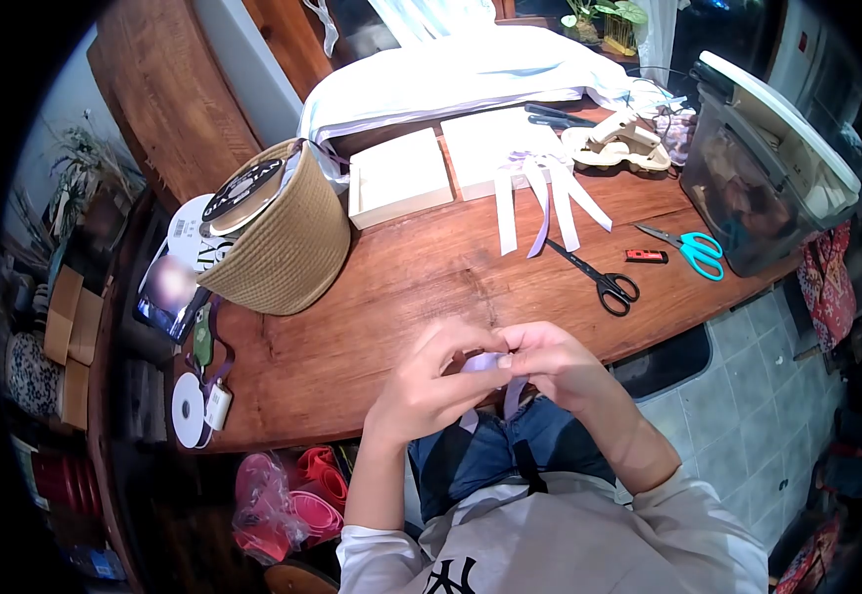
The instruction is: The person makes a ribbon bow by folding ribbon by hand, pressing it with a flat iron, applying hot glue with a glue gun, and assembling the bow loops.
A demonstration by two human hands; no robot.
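Note:
A lavender ribbon point(481, 364) is pinched between my two hands, just over the table's front edge. My left hand point(434, 374) curls around its left side, thumb and fingers closed on it. On the other side, my right hand point(548, 362) grips the ribbon with fingertips pressed together. Two ribbon ends point(513, 398) hang down toward my lap. Beyond my hands lie black scissors point(614, 291), teal-handled scissors point(698, 254) and a small red tool point(647, 256). A bow with pale ribbon tails point(538, 203) rests on the white box at the back.
A woven basket point(297, 243) holding spools stands at the left. Two shallow white boxes point(398, 180) sit at the back, near a glue gun point(629, 129). A lidded plastic bin point(748, 183) is at the right. A ribbon spool point(190, 409) lies on the left front corner.

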